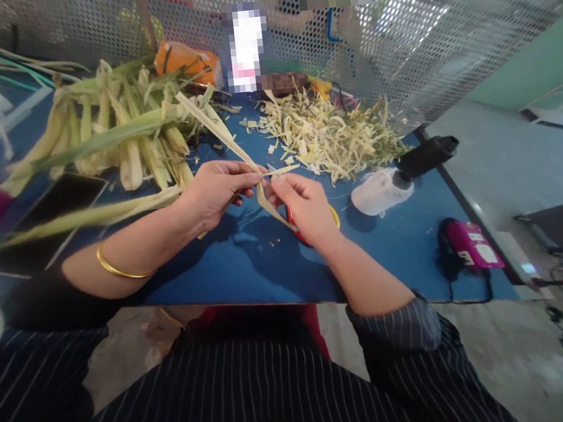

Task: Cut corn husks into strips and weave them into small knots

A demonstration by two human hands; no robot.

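Head view. Left hand closed in a pinch: thumb and fingers grip a pale husk strip at its middle, above the desk. Upper length slants up and away toward the stalks; lower length curls down toward the other hand. A short narrow piece sticks out sideways at the pinch; whether it is joined to the strip, cannot tell. Gripping mid-length probably steadies the part being worked and lets the ends hang free.

Right hand curled round scissors, red and yellow showing at the handles, a blade tip poking out by the thumb. Thumb and fingertips meet just beside the left pinch; cannot tell if they also nip the strip. Holding the tool within the palm seems to leave the fingertips usable.

Husk stalks piled at the left, within easy reach of the left arm, I judge. One long leaf lies apart, nearer the body, partly over a dark flat panel.

Heap of shredded trimmings beyond the right hand, near the perforated metal screen; likely kept there so the near desk stays workable. White thread cone lies on its side right of the scissors, a black cylinder just behind it. Magenta device by the right edge, perhaps parked out of the way.
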